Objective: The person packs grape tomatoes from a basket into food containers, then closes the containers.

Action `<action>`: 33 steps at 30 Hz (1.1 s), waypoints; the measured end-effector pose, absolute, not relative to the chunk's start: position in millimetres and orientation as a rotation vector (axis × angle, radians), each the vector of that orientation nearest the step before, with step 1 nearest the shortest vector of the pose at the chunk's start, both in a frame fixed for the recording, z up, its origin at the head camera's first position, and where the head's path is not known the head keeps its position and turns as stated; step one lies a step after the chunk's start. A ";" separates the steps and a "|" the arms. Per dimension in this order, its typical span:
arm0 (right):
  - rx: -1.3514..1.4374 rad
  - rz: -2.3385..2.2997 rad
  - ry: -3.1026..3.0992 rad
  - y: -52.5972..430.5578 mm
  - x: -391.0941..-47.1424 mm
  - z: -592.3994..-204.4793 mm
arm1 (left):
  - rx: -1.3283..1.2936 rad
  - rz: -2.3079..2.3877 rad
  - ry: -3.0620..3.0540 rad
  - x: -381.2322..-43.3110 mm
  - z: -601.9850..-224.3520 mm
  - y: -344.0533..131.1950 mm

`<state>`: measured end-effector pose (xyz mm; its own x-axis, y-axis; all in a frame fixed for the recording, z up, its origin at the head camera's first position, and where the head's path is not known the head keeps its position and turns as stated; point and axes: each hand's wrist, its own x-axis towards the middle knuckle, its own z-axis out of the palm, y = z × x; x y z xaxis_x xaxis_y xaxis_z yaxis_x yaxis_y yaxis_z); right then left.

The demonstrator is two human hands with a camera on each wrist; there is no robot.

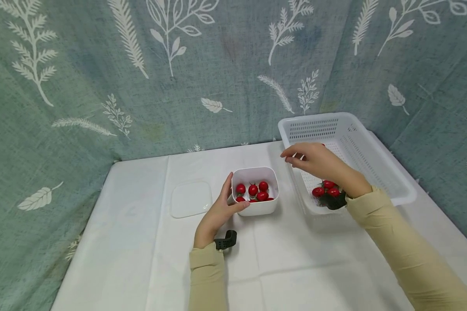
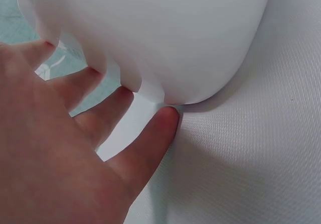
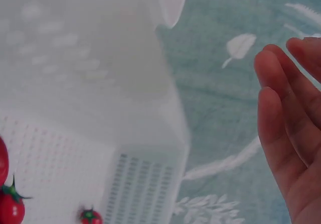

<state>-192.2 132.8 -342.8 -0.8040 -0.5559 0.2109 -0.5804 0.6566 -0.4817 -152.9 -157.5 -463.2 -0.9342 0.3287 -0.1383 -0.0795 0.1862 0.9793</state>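
A small white plastic container (image 1: 259, 209) stands on the table with several cherry tomatoes (image 1: 262, 196) inside. My left hand (image 1: 216, 213) holds it at its near left corner, thumb along the front and fingers against the left side. In the left wrist view the fingertips (image 2: 170, 114) meet the container wall (image 2: 165, 38) low down. Above the left rim of a white basket (image 1: 377, 160) is my right hand (image 1: 315, 162), fingers loosely bent with nothing in them. More cherry tomatoes (image 1: 328, 189) lie on the basket floor, partly hidden by the right wrist.
A clear flat lid (image 1: 191, 199) lies on the white tablecloth (image 1: 132, 242), left of the container. Behind the table and along its sides hangs a green leaf-patterned curtain (image 1: 233, 65). The basket's tall perforated walls stand at the back right, near the curtain.
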 end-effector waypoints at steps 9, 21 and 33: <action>0.826 0.861 -2.957 154.6 -229.3 -362.3 | 0.250 1.817 2.123 -149.4 -454.3 -157.0; 0.595 0.974 -3.048 195.2 -259.7 -393.6 | 0.229 1.823 2.169 -156.6 -474.2 -157.3; 0.255 1.140 -3.146 226.2 -268.3 -415.9 | 0.222 1.814 2.163 -156.0 -474.4 -157.7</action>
<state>-268.3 226.2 -415.9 -0.9656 -0.2135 -0.1486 -0.0687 0.7604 -0.6458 -156.0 -157.7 -474.4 -0.9403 0.3123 -0.1349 -0.0785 0.1867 0.9793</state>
